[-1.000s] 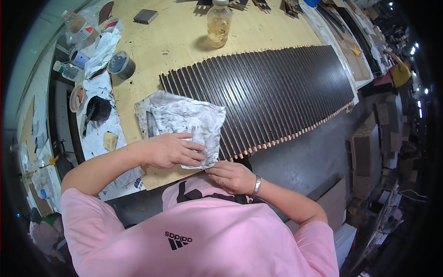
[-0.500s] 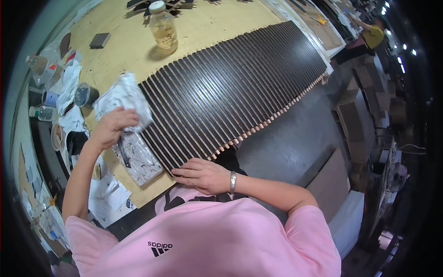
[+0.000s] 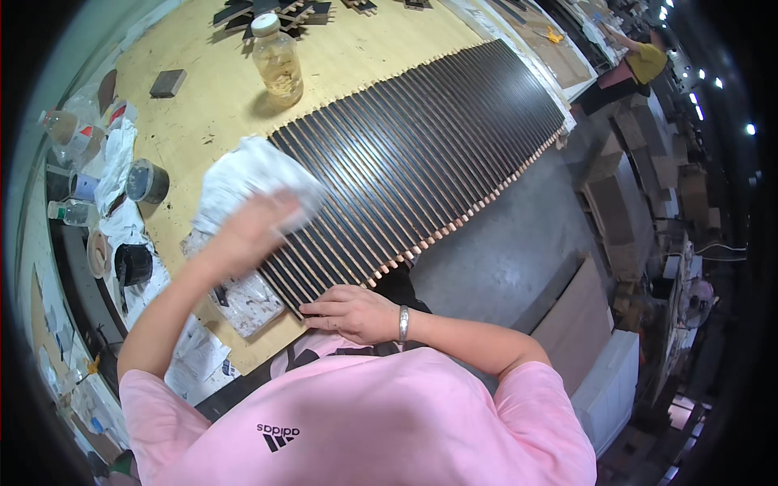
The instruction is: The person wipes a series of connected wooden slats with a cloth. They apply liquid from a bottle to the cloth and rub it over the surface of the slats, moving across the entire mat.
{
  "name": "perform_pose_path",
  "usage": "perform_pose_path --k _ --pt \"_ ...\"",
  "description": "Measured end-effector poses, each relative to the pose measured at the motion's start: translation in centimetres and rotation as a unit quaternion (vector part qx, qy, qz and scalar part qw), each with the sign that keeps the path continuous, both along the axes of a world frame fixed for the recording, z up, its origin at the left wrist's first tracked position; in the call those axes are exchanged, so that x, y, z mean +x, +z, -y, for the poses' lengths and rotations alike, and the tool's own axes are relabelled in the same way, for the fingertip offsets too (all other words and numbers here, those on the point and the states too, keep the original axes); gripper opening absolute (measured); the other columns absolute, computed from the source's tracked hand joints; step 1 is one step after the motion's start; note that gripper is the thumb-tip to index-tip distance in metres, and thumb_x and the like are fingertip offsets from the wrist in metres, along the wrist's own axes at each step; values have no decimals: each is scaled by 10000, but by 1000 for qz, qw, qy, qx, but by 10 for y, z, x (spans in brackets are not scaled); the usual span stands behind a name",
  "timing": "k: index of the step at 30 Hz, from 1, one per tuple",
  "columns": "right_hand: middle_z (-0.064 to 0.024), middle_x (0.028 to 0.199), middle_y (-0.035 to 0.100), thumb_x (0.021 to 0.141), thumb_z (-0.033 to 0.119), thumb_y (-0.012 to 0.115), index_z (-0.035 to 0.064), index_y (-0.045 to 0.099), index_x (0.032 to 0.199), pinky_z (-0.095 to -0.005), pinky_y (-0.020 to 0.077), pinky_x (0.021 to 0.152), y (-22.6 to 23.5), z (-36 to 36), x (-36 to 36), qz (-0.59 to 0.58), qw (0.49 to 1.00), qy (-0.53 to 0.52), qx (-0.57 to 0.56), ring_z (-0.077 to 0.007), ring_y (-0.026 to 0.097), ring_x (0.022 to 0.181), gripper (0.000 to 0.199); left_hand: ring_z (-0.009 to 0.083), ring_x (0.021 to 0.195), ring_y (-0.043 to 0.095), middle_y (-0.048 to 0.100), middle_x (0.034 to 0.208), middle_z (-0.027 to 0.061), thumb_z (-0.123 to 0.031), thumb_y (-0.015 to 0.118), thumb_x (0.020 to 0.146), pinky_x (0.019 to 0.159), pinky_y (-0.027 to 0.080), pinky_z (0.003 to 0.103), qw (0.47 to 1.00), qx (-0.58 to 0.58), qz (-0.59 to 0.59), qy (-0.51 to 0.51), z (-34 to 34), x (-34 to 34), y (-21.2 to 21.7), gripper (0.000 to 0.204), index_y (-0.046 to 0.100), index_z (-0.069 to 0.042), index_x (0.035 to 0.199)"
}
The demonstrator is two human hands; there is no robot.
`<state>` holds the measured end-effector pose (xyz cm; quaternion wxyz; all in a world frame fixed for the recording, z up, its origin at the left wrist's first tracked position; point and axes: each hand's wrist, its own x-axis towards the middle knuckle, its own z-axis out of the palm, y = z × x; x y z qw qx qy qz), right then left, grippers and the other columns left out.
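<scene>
A white cloth (image 3: 251, 182) is bunched under my left hand (image 3: 258, 229), which is smeared by motion but closed on it. The cloth lies over the left end of a row of dark, glossy strips (image 3: 397, 154) with pale wooden edges, laid side by side across the table. At the near left corner of that row rests my right hand (image 3: 354, 314), its fingers stretched out over the strip ends. A plastic-wrapped, stained block (image 3: 247, 304) sits beside the strips, partly behind my left forearm.
A clear jar of yellowish liquid (image 3: 278, 69) stands behind the strips on the yellow table (image 3: 194, 49). Left are a small dark block (image 3: 168, 83), a dark tub (image 3: 147, 181), a black cup (image 3: 133, 264) and plastic bottles (image 3: 74, 134). Another person (image 3: 644, 65) is at far right.
My left hand has swept the cloth to the right, onto the left strips. The right hand stays on the near strip ends. The whole view has shifted slightly.
</scene>
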<state>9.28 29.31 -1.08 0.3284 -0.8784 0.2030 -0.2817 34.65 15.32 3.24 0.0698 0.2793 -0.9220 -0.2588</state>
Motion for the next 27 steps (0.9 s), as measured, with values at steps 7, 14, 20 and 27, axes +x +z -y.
perform_pose_path --k 7,14,20,27 --pt "-45 1338 611 827 86 659 113 667 1253 -369 496 932 7 -3 4 -14 1000 16 3 -236 602 1080 426 325 1444 370 420 1534 189 -134 602 900 1210 261 420 960 -149 68 227 48 23 -22 627 403 -29 1485" --pt "-47 1338 602 830 107 668 91 659 1230 -374 483 943 2 -4 -1 -31 999 12 12 -244 586 1104 401 304 1465 335 332 1590 177 -272 622 921 1204 257 483 995 -81 61 -3 -26 -51 -19 715 337 -20 1526" --pt "-56 1347 596 801 106 679 85 657 1231 -382 476 954 -1 3 3 -20 999 22 13 -255 579 1105 431 319 1466 332 364 1569 201 -227 589 931 1212 217 503 966 -132 98 199 44 -39 -21 673 343 0 1515" --pt "-98 1382 571 768 103 674 65 638 1232 -407 459 997 -12 -2 -4 0 999 29 27 -303 569 1133 467 253 1504 282 363 1596 115 -315 607 924 1208 211 510 1000 8 16 -6 -19 -95 -11 664 410 -72 1509"
